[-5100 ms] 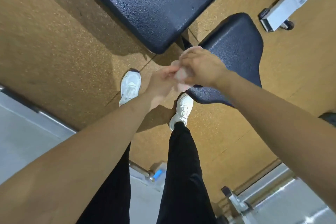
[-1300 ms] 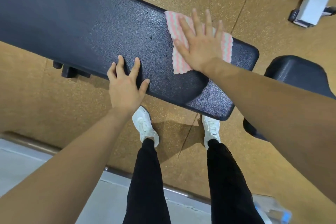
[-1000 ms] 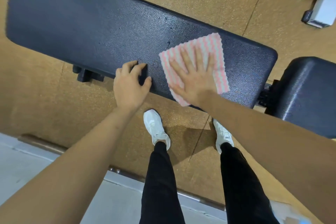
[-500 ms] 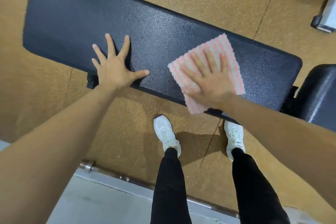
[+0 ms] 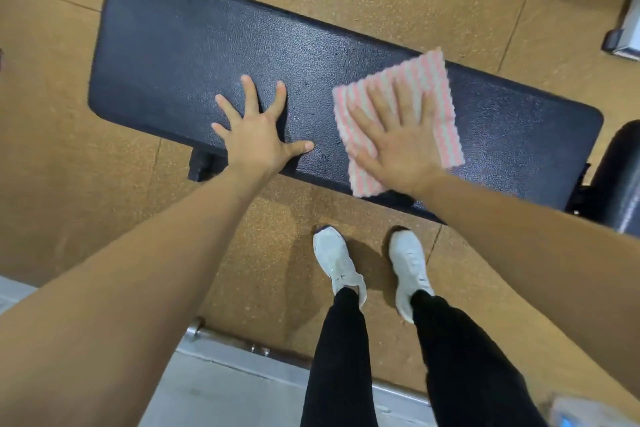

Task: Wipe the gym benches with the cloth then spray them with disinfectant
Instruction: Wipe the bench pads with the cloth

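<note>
Two hands lie flat on a long dark bench [image 5: 166,55] that runs from the upper left of the frame down toward the right edge. Its pad is a rounded-corner rectangle of pebbled, leather-like upholstery with a dull sheen, and a dark block of its frame [image 5: 200,165] shows under the near edge at centre left.

No container stands open to view; at the lower right corner a pale, blurred thing with a blue spot [image 5: 585,414] is cut by the frame, and what it is cannot be told.

Right of centre, the cloth [image 5: 440,80] is a thin square with pink and pale stripes and a wavy edge. It lies spread on the pad, its lowest corner reaching past the near edge. The right hand [image 5: 398,139] rests palm-down on top of the cloth, fingers spread and extended, gripping nothing. The left hand [image 5: 258,135] presses flat on the bare pad just left of the cloth, fingers fanned wide, thumb pointing toward the cloth without touching it.

Below the bench, two white shoes [image 5: 337,263] and black trouser legs stand on a speckled tan floor [image 5: 69,204] of cork-like tiles. A second dark padded piece [image 5: 620,166] sits at the right edge.
</note>
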